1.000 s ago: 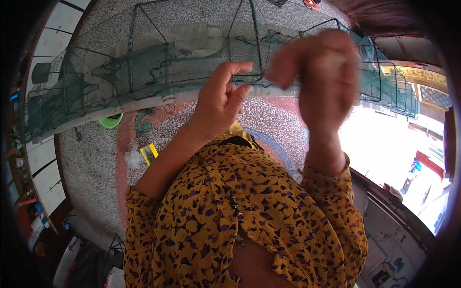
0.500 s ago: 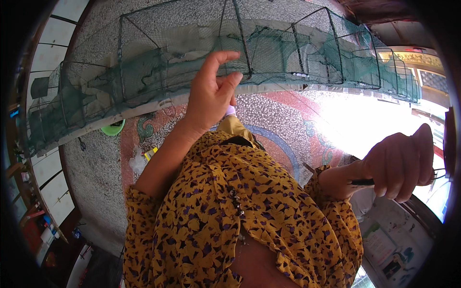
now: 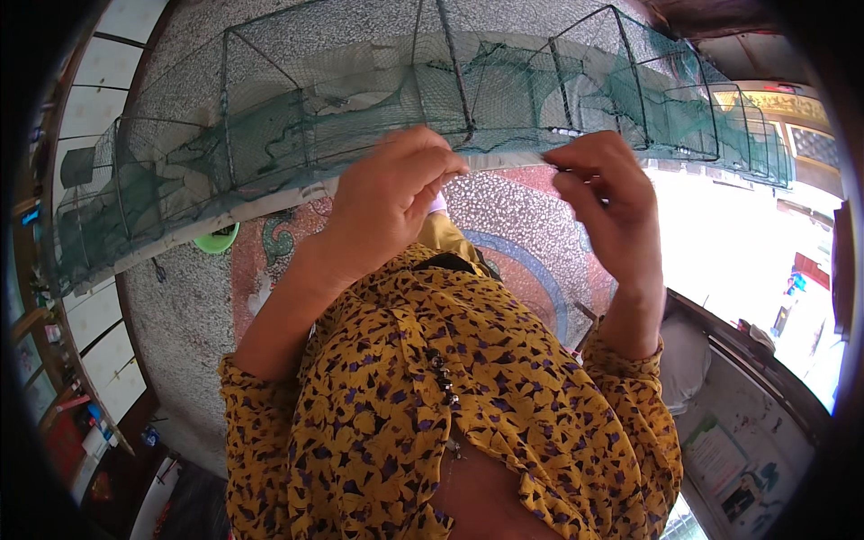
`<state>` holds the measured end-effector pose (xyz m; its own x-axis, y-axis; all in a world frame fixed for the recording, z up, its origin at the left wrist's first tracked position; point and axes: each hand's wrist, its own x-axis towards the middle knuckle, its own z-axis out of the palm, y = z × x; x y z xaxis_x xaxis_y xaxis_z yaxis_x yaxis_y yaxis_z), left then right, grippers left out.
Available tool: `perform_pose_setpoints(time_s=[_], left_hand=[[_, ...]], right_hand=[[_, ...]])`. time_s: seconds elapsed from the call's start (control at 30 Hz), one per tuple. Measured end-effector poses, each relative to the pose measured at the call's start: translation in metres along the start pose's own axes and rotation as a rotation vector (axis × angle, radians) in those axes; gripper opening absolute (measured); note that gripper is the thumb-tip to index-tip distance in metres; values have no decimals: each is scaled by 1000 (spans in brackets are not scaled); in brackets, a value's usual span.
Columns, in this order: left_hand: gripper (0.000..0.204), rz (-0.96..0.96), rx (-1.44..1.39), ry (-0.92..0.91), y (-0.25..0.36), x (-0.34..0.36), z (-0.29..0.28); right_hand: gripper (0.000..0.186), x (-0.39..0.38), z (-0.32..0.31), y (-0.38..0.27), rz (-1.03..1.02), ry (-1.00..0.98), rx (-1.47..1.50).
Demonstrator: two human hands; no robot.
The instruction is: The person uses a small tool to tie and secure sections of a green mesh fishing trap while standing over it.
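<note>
A long net cage point(image 3: 360, 117) of green mesh on dark frame bars stretches across in front of me. My left hand point(image 3: 387, 202) is at its near lower edge, close to one upright bar point(image 3: 455, 67). Thumb and forefinger are pressed together in a pinch, and whatever they hold is too small to make out. Opposite it, my right hand point(image 3: 616, 202) is raised with fingers curled in. A small dark piece shows between its fingers, its kind unclear. Near that hand, a short white row of bead-like bits point(image 3: 565, 132) sits on the net's edge.
Below the cage lies a speckled floor point(image 3: 184, 333) with coloured patterns. A green basin point(image 3: 216, 238) stands partly under the net at the left. Cluttered shelves point(image 3: 81, 423) line the left side. A bright doorway opens at the right, above a low panel point(image 3: 738, 450).
My right hand has swung in from the far right toward the net and my left hand. My left thumb and forefinger, apart before, have closed together, and that hand has dropped slightly nearer.
</note>
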<state>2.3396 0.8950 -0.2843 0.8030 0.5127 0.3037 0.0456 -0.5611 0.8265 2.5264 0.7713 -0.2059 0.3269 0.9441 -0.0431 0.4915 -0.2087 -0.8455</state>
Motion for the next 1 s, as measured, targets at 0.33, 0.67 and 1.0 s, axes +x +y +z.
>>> perform_pose_setpoints(time_s=[0.33, 0.67, 1.0], left_hand=[[7, 123, 381, -2, 0, 13, -11], [7, -173, -106, 235, -13, 12, 25], [9, -14, -5, 274, -17, 5, 27]], right_hand=[[13, 4, 38, 40, -80, 153, -223], [16, 20, 78, 61, -137, 351, 31], [13, -18, 68, 85, -22, 356, -120]])
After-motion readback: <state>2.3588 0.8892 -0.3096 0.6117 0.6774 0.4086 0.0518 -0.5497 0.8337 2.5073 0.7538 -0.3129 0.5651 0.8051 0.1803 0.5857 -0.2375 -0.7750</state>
